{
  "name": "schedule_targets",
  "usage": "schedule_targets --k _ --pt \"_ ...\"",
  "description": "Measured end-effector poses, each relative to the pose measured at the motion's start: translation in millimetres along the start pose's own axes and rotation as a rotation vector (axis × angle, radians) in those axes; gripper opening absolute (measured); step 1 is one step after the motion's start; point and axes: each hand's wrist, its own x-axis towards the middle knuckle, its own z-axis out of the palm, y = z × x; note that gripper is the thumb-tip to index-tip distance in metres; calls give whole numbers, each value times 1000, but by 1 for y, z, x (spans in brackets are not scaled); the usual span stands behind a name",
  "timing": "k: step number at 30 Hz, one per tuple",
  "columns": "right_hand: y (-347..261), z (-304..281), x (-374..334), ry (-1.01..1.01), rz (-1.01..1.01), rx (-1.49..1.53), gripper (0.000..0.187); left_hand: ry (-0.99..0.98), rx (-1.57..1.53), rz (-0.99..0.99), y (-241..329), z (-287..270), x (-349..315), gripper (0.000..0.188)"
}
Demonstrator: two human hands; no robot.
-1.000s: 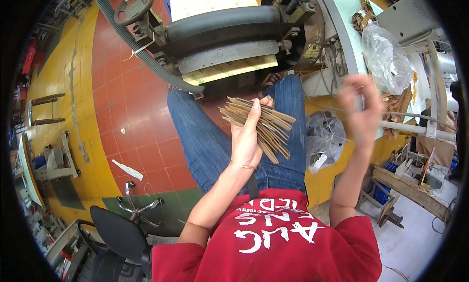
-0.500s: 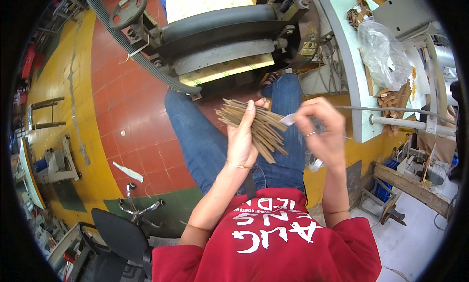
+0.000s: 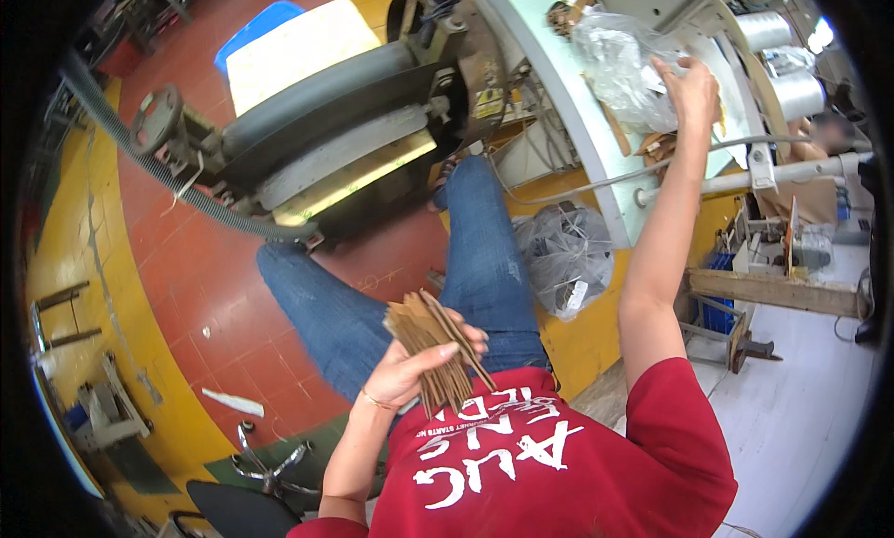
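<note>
My left hand [image 3: 405, 375] is closed around a bundle of thin, flat brown strips [image 3: 433, 352] above my lap. The strips fan out at both ends, and I cannot tell what they are made of. My right arm stretches out to the table at the right. There my right hand [image 3: 694, 93] is over the edge of a clear plastic bag [image 3: 619, 68], its thumb and forefinger apart and nothing visible between them. Whether the fingertips touch the bag is unclear.
A roller machine [image 3: 326, 109] with a yellowish board [image 3: 298, 58] stands in front of my knees. Brown scraps [image 3: 656, 149] lie on the pale table [image 3: 531, 26]. A filled plastic bag [image 3: 566, 258] sits beside my right leg. A grey hose [image 3: 177, 184] runs at the left.
My right hand has left the strips, with the small white piece no longer visible in it, and has reached to the table. My left hand has drawn the bundle closer and turned it. The view has shifted right.
</note>
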Motion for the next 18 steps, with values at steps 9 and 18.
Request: schedule_targets --k 9,18 --pt "-67 -38 -185 -1124 -1018 1168 57 -221 -53 -144 -27 7 3 43" --pt "-71 -21 -291 -2061 -614 1401 31 -215 -63 -197 -26 -13 -14 57"
